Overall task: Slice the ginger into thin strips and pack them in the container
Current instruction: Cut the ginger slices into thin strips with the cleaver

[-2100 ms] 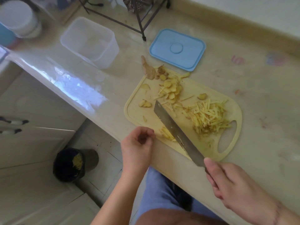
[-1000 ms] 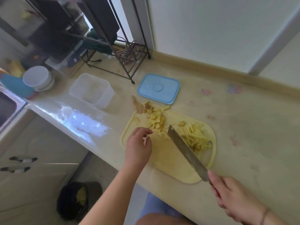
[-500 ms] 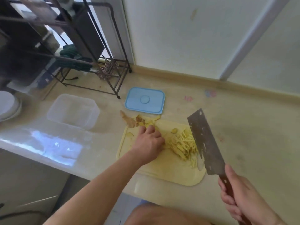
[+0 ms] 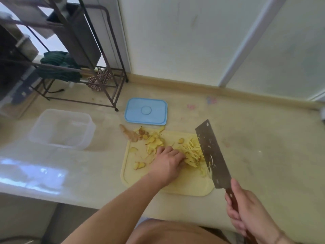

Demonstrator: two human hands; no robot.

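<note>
The right hand [image 4: 249,215] is gripping the dark handle of the cleaver [image 4: 212,154], fingers curled tight round it, and is holding the blade tilted above the right edge of the cutting board [image 4: 175,187]; bits of ginger are clinging to the blade's flat. The left hand [image 4: 168,161] is lying palm down on the board, its fingers reaching into the pile of ginger strips [image 4: 192,154]. The fingertips are buried among the strips, so whether that grip is pinching any or merely pressing on them cannot be told. Ginger slices [image 4: 154,140] are lying at the board's far left part, with a brown peel scrap [image 4: 131,135] hanging off its far corner onto the surface [image 4: 263,155]. The clear container [image 4: 61,129] is sitting empty, well to the left of the board, and its blue lid [image 4: 146,111] is lying flat just beyond the board. The handle's end and the right wrist are being cut off by the picture's lower edge.
</note>
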